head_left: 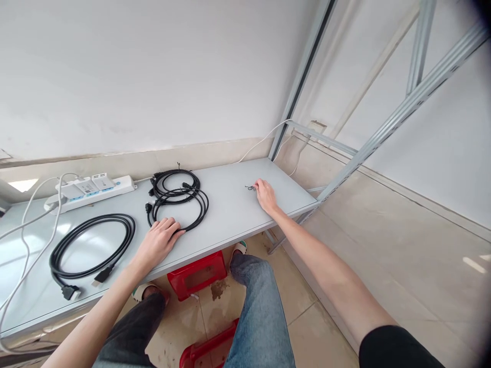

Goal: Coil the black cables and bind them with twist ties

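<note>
My left hand [159, 240] lies flat with fingers spread on the near edge of a coiled black cable [180, 207] on the grey shelf [230, 204]. A second black coil [174, 180] rests just behind it, overlapping. My right hand [265, 195] reaches out to the right part of the shelf, its fingertips pinching a small black twist tie [250, 187] that lies on the surface.
A larger loose black cable [92, 245] with plugs lies at the left. A white power strip [92, 190] with adapters and white cords sits by the wall. Metal rack posts [303, 76] rise at the right. Red bins [197, 273] stand on the floor below.
</note>
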The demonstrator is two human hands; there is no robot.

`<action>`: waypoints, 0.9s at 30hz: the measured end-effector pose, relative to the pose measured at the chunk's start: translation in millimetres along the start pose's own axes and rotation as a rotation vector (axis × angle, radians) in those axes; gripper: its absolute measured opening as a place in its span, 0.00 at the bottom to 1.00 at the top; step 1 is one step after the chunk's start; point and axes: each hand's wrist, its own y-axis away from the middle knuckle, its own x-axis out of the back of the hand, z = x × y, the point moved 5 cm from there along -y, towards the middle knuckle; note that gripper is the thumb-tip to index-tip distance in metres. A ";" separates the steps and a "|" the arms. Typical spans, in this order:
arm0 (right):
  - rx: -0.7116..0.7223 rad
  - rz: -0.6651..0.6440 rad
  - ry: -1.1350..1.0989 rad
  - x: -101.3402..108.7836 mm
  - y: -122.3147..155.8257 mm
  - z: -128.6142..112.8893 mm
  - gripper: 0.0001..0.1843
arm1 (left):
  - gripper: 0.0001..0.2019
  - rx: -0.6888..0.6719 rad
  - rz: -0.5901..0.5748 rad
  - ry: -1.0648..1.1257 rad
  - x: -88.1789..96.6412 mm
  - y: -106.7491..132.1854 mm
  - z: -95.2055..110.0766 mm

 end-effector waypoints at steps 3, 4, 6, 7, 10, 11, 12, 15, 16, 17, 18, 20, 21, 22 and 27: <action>0.048 -0.006 -0.034 1.4 0.5 -4.7 0.16 | 0.15 0.010 -0.008 0.017 0.5 -0.3 0.0; 0.055 0.000 -0.054 3.1 0.9 -5.3 0.16 | 0.15 0.013 -0.008 0.025 0.6 -0.4 -0.2; 0.064 0.017 -0.093 6.9 1.5 -6.3 0.16 | 0.15 0.014 -0.006 0.041 0.3 -0.5 -1.1; 0.064 0.030 -0.107 8.8 1.8 -6.7 0.17 | 0.15 0.014 -0.005 0.046 -0.1 -0.5 -1.6; 0.053 0.080 -0.124 13.2 3.4 -8.3 0.18 | 0.15 0.014 -0.001 0.053 -0.8 -0.4 -2.6; 0.054 0.090 -0.123 13.7 4.2 -9.2 0.18 | 0.15 0.015 0.000 0.052 -0.6 -0.4 -2.4; 0.060 0.090 -0.119 13.5 4.8 -10.2 0.18 | 0.15 0.017 0.003 0.050 -0.1 -0.5 -2.0; 0.078 0.072 -0.094 10.9 5.9 -11.6 0.18 | 0.15 0.023 -0.002 0.043 2.2 -0.9 0.3; 0.079 0.071 -0.081 10.0 5.8 -11.1 0.18 | 0.15 0.025 -0.007 0.043 2.8 -1.2 1.0; 0.077 0.073 -0.066 9.2 5.6 -10.1 0.18 | 0.15 0.028 -0.010 0.044 3.2 -1.4 1.3; 0.075 0.077 -0.051 8.6 5.2 -8.9 0.18 | 0.14 0.030 -0.015 0.046 3.1 -1.6 1.4; 0.082 0.068 -0.027 6.9 4.2 -7.2 0.18 | 0.14 0.033 -0.025 0.044 2.1 -1.9 0.4; 0.088 0.056 -0.020 5.9 3.8 -6.7 0.18 | 0.14 0.034 -0.030 0.040 1.2 -1.9 -0.4; 0.091 0.041 -0.014 4.8 3.3 -6.2 0.19 | 0.14 0.034 -0.036 0.036 0.3 -1.9 -1.1; 0.033 0.017 0.042 0.8 0.2 -0.3 0.21 | 0.14 0.034 -0.057 0.041 -0.3 -2.3 -1.2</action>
